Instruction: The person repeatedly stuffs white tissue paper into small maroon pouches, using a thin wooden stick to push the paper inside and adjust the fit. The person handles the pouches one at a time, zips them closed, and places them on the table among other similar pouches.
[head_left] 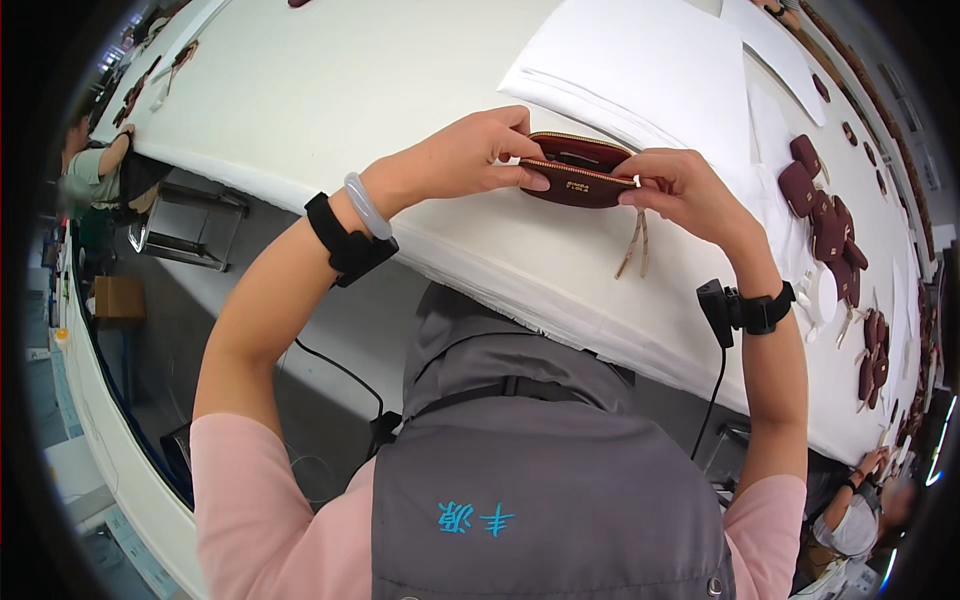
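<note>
A small dark burgundy zip purse [580, 186] is held between my two hands, just above the white table near its front edge. Its gold zip is undone and the mouth gapes, showing a reddish lining. My left hand [495, 155] pinches the purse's left end, the thumb on the front panel and the fingers at the opening. At the other end, my right hand [680, 185] grips the corner near the zip's end. A thin tan cord [633, 245] hangs below my right fingers.
White sheets [640, 70] lie stacked on the table beyond my hands. To the right is a pile of burgundy purses [828, 225], with a white round object [822, 295] beside it. Other people sit at the far left [95, 165] and lower right [855, 520]. A metal stool [190, 230] stands under the table's left side.
</note>
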